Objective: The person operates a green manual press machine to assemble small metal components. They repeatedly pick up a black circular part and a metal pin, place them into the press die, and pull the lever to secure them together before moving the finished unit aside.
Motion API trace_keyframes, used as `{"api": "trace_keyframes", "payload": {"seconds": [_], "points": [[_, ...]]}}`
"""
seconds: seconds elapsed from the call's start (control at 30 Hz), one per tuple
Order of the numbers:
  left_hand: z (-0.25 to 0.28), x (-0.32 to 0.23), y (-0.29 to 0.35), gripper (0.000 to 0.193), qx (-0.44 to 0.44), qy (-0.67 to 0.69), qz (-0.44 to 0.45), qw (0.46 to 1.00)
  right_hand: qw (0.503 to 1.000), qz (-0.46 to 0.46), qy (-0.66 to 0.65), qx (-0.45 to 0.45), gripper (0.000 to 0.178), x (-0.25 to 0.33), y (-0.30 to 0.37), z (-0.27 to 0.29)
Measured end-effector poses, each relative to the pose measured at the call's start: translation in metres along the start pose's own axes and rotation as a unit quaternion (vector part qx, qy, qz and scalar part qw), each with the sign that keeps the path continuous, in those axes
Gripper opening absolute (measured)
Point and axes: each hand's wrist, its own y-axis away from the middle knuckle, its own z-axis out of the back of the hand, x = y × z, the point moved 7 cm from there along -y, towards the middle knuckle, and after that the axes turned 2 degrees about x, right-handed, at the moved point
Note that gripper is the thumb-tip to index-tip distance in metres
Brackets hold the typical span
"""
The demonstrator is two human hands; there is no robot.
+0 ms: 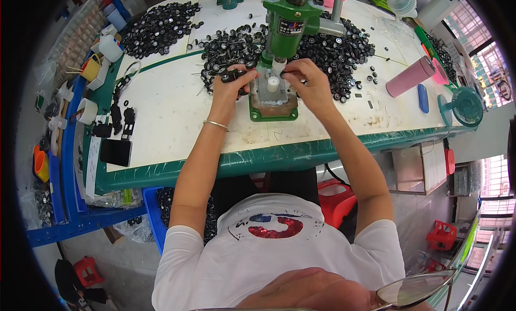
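A green hand press (286, 26) stands on the table in front of me. Under its ram, a metal plate on the base carries a short white cylinder (273, 84). At the press's left side, my left hand (230, 84) is closed around several small black wheels (234, 75), its fingertips close to the plate. My right hand (309, 82) is to the right of the ram, thumb and forefinger pinched beside the white tip. Whatever small thing they may hold is hidden. Loose black wheels, some on thin metal axles (228, 47), lie behind my left hand.
More wheels are heaped at the far left (161, 29) and right of the press (336, 58). A pink tumbler (411, 76), a blue case (423, 98) and a small green fan (465, 106) are at the right. A phone (116, 152) lies near the left edge.
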Motion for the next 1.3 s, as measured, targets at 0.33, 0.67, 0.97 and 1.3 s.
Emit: {"api": "trace_keyframes", "payload": {"seconds": [0.33,0.67,0.97,1.3], "points": [[0.005,0.002,0.001,0.023,0.011,-0.027,-0.024,0.999,0.987,0.086,0.129,0.032,0.019,0.018,0.010,-0.018],[-0.024,-0.020,0.006,0.019,0.065,-0.109,-0.053,0.990,0.991,-0.094,-0.087,0.049,0.039,-0.008,0.003,-0.016],[-0.047,-0.020,0.003,0.014,0.092,-0.086,-0.088,0.988,0.962,-0.176,-0.195,-0.075,0.029,-0.010,-0.043,0.077],[-0.036,-0.012,-0.013,0.016,0.052,-0.016,-0.052,0.997,0.911,-0.031,-0.403,-0.084,0.027,0.076,-0.196,0.126]]}}
